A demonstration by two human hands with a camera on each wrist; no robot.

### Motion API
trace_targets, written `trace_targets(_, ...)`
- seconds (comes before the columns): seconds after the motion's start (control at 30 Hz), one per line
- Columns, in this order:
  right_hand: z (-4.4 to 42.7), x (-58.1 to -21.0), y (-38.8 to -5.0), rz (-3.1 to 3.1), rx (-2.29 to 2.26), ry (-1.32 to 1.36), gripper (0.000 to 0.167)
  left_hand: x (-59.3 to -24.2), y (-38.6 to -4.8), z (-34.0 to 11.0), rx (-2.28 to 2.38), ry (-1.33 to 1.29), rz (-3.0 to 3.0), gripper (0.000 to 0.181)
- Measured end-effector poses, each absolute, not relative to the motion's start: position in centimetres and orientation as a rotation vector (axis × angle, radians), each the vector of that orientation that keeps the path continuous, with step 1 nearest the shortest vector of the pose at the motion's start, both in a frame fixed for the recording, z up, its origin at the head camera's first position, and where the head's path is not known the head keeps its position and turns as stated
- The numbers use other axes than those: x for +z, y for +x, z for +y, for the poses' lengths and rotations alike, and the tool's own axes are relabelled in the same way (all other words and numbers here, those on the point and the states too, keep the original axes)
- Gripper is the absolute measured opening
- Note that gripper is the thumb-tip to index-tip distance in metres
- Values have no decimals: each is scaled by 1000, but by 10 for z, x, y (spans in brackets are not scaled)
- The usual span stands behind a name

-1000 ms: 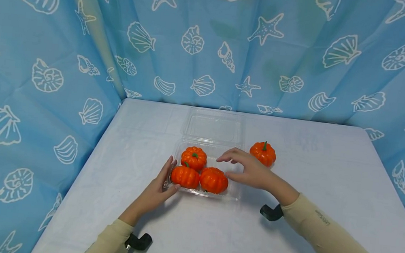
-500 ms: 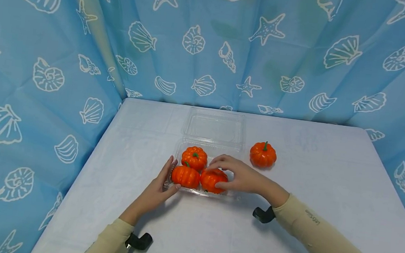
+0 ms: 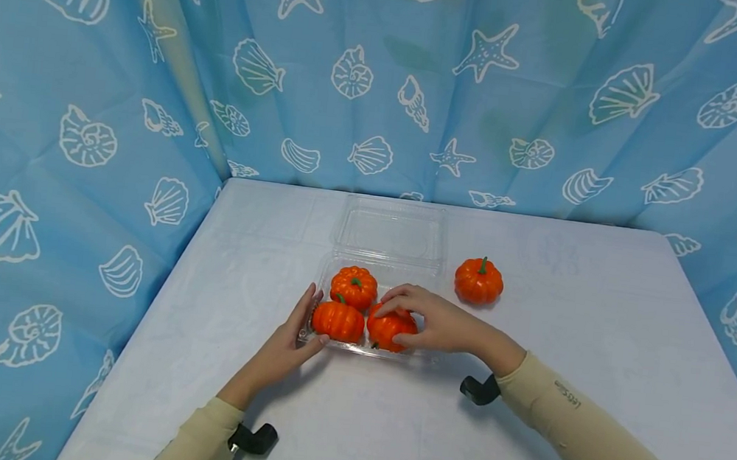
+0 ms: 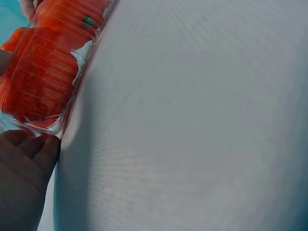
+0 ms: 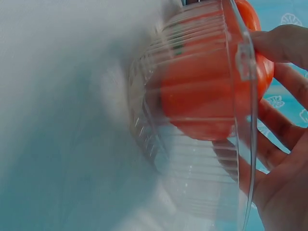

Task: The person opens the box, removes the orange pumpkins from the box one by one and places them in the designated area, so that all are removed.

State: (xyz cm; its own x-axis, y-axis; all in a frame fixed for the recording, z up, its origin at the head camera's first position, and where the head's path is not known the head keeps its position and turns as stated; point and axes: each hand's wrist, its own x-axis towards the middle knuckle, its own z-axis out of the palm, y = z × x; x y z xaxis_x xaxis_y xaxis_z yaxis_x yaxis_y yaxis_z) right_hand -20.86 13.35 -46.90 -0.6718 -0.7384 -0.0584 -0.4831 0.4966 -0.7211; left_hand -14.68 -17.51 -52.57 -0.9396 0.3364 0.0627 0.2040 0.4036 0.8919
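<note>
A clear plastic clamshell container [image 3: 431,274] lies on the table with three small orange pumpkins inside. My left hand [image 3: 282,348] holds its front left corner, fingers along the left side and thumb at the front rim. With my right hand [image 3: 442,322], I grip the front right pumpkin [image 3: 384,328], thumb near its front and fingers over its top. The front left pumpkin [image 3: 337,321] and the back pumpkin [image 3: 353,286] sit close beside it. Through the clear wall, the right wrist view shows the gripped pumpkin [image 5: 202,101] low inside the container.
Another orange pumpkin [image 3: 479,281] with a green stem stands on the white table [image 3: 574,309], right of the container. The clear lid [image 3: 393,231] lies folded back behind it. A blue shell-print curtain [image 3: 380,112] hangs beyond the table.
My right hand has come left and down onto the front right pumpkin and taken hold of it. That pumpkin has shifted slightly right. The left hand stays at the container's corner.
</note>
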Motion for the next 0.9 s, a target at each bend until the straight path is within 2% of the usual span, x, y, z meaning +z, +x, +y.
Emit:
trace_targets(0.43, 145, -468, -211, 2418, -974, -1032, 40, -527, -147, -175, 1563, 479, 2529, 91)
trace_targets(0.9, 146, -467, -211, 2383, -1130, -895, 37, -526, -147, -174, 1588, 481, 2520, 90)
